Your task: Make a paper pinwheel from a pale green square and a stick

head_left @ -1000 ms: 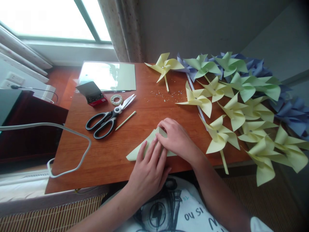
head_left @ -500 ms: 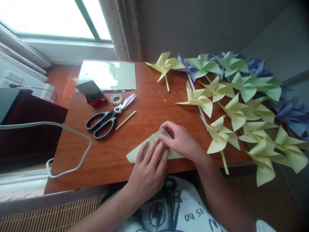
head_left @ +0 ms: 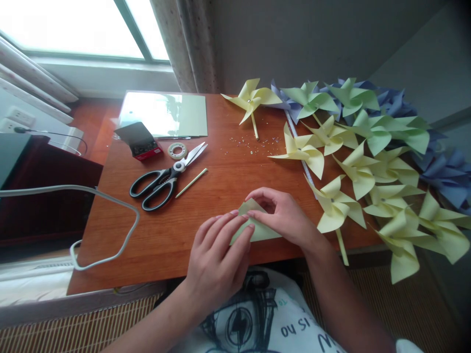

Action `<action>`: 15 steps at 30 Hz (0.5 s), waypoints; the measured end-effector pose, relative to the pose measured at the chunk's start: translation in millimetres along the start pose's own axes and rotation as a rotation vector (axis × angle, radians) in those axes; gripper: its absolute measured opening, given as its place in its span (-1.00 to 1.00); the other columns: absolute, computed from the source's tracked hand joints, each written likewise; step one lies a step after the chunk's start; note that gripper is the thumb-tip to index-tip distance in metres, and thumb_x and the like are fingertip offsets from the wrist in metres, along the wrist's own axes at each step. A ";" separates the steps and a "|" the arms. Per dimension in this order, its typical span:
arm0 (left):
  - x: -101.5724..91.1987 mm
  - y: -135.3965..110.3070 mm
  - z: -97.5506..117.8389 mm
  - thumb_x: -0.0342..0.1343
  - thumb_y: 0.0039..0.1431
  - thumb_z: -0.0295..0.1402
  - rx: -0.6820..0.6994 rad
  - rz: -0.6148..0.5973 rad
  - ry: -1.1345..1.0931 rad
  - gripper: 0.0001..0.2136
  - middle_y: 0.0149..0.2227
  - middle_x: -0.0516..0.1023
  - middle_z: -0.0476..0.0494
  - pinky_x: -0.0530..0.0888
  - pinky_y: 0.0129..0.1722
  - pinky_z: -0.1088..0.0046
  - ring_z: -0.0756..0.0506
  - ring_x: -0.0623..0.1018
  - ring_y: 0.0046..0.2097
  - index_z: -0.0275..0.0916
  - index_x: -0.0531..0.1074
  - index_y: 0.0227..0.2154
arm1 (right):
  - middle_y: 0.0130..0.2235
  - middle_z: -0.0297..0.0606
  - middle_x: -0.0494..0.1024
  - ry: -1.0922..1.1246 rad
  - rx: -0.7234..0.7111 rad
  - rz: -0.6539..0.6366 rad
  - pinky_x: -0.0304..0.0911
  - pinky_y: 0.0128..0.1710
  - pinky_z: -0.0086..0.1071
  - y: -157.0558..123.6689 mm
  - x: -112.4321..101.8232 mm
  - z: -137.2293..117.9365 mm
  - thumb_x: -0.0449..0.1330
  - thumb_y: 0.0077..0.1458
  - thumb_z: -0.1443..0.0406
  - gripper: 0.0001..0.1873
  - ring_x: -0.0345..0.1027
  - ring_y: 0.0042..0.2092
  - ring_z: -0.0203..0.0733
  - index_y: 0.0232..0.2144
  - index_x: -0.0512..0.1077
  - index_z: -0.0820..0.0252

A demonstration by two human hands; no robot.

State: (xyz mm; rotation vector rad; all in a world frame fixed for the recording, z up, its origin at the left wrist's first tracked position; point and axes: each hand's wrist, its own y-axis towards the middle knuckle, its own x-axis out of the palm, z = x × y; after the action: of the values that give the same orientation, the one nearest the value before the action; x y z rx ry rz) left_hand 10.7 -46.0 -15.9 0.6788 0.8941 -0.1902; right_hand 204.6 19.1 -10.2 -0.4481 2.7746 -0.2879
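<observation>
While both hands work at the near edge of the worktop (head_left: 147,245), around the middle of its length, we find the pale green sheet (head_left: 261,230) between them, bent over rather than lying as a plain flat piece. Our right hand (head_left: 251,205) seems to be pinching its upper edge, the thumb on the near face and the forefinger curled behind. Our left hand (head_left: 244,219) comes in from the other side, its fingers close together over the sheet's left part and its thumb resting on the near face; whether it grips the paper or merely presses on it, the view does not show us.

We take the step in hand to be a fold, with the edges being brought together near the raised corner. As we judge it, the next move calls for matching those edges, holding them so that they do not slip, and then running a finger firmly along the crease. Thin paper like this would probably skew if one side were let go early.

Toward the worktop's left edge lie scissors (head_left: 178,167) and a short pale stick (head_left: 192,183), both well apart from our hands. Yellow pinwheels (head_left: 336,206) crowd the right end, the nearest ones beyond our right hand.
</observation>
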 end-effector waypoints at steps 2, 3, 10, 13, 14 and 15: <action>-7.4 12.3 -6.1 0.16 0.22 -0.50 -0.125 -0.001 -0.040 -0.64 0.07 0.60 -0.33 0.46 0.11 0.14 -0.26 0.55 0.11 -0.25 0.45 0.08 | -0.25 -0.33 0.65 -0.015 -0.011 -0.012 0.37 -0.21 -0.37 -3.0 -1.8 -4.0 0.32 0.10 0.34 -0.83 0.53 -0.22 -0.20 -0.20 0.54 0.13; -10.1 19.0 -10.2 0.15 0.25 -0.46 -0.192 -0.024 -0.087 -0.68 0.02 0.62 -0.30 0.49 0.04 0.22 -0.22 0.59 0.03 -0.25 0.45 0.07 | -0.26 -0.34 0.65 -0.030 -0.018 -0.015 0.36 -0.23 -0.39 -4.3 -2.7 -6.4 0.32 0.10 0.35 -0.85 0.52 -0.23 -0.22 -0.22 0.55 0.14; -11.7 47.5 -32.2 0.18 0.28 -0.39 -0.426 -0.242 -0.519 -0.90 -0.41 0.62 -0.03 0.46 -0.31 0.53 -0.01 0.57 -0.37 -0.25 0.56 -0.34 | -0.29 -0.37 0.64 -0.084 -0.096 0.016 0.31 -0.21 -0.39 -9.6 -4.6 -16.2 0.34 0.14 0.32 -0.98 0.49 -0.22 -0.21 -0.32 0.57 0.12; -10.5 47.2 -32.4 0.21 0.26 -0.37 -0.475 -0.242 -0.604 -0.90 -0.42 0.62 -0.03 0.46 -0.31 0.55 0.01 0.56 -0.38 -0.26 0.57 -0.35 | -0.31 -0.35 0.63 -0.042 -0.122 0.055 0.32 -0.21 -0.38 -11.0 -4.9 -17.0 0.31 0.18 0.28 -0.93 0.48 -0.23 -0.22 -0.35 0.56 0.13; -10.2 46.5 -31.9 0.21 0.26 -0.37 -0.489 -0.243 -0.619 -0.90 -0.41 0.62 -0.03 0.46 -0.31 0.55 0.00 0.56 -0.38 -0.27 0.57 -0.35 | -0.32 -0.34 0.63 -0.030 -0.129 0.067 0.33 -0.21 -0.38 -11.3 -5.0 -17.3 0.30 0.20 0.27 -0.91 0.48 -0.25 -0.22 -0.37 0.56 0.13; -10.0 45.8 -31.5 0.22 0.26 -0.37 -0.503 -0.243 -0.628 -0.90 -0.41 0.62 -0.03 0.47 -0.30 0.55 0.00 0.56 -0.37 -0.27 0.57 -0.35 | -0.33 -0.34 0.63 -0.023 -0.133 0.078 0.33 -0.22 -0.38 -11.4 -5.1 -17.6 0.30 0.20 0.28 -0.90 0.48 -0.26 -0.22 -0.38 0.55 0.14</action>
State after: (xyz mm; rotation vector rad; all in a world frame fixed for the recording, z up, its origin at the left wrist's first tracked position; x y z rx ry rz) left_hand 3.2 7.9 -0.6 0.0210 0.3832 -0.3566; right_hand 206.4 12.8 10.4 -0.3716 2.7916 -0.0799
